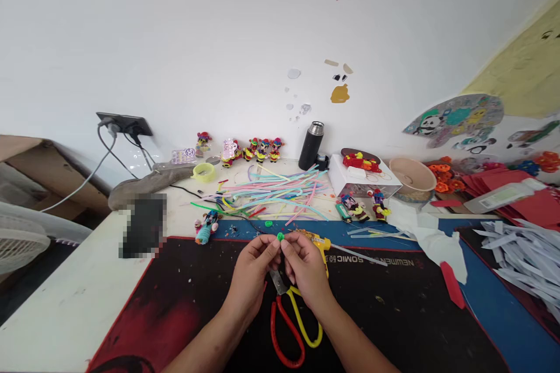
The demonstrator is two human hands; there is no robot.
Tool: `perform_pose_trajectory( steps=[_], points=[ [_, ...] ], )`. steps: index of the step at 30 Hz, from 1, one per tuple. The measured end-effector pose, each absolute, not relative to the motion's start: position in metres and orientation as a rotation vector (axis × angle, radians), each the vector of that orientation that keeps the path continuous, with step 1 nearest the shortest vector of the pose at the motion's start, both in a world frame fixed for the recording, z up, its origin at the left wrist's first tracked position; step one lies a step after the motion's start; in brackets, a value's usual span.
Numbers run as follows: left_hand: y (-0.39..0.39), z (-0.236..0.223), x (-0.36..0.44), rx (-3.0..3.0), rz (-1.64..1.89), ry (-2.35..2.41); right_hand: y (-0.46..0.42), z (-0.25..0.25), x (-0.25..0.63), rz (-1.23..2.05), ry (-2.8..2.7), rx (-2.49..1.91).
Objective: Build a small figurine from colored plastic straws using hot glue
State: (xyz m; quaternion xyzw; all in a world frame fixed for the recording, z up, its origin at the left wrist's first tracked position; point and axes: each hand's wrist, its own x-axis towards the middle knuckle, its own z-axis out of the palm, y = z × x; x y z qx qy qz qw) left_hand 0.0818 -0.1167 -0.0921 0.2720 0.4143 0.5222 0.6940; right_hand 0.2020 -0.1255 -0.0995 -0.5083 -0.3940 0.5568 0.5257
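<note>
A small green coil [280,236], seemingly of pipe cleaner, is pinched between the fingertips of both hands above the black desk mat [385,315]. My left hand [256,265] is closed on its left side, and my right hand [307,265] grips it from the right. Just beyond them lies a second green coil [268,224]. Beneath the hands is a pair of scissors [280,326] with one red and one yellow handle, its blades partly hidden. A yellow glue gun [324,243] with a clear stick rests behind my right hand.
Pipe cleaners [280,189] in many colours are heaped behind the mat. Small dolls [262,150] stand by the wall near a black thermos [311,145]. A blue doll [206,227] lies left. To the right are a white box [365,178], a bowl [412,178] and paper strips [525,256].
</note>
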Motion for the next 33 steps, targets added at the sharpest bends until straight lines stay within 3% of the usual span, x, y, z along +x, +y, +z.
perform_pose_trajectory(
  steps=[16,19,24,27,33],
  points=[
    [-0.138,-0.092,0.073,0.742,1.062,0.932,-0.126,-0.104,0.199,1.394,-0.882,-1.197],
    [-0.14,-0.079,0.04,0.975,1.037,1.072,-0.127,-0.107,0.201,1.429,-0.845,-1.196],
    [-0.111,-0.061,-0.054,1.219,1.319,1.661,-0.133,-0.116,0.203,1.51,-0.828,-1.226],
    [-0.091,-0.066,-0.1,1.374,1.045,1.954,-0.135,-0.121,0.204,1.535,-0.868,-1.229],
    [-0.076,-0.102,-0.115,1.639,0.614,1.959,-0.136,-0.127,0.202,1.547,-0.916,-1.222]
  ],
)
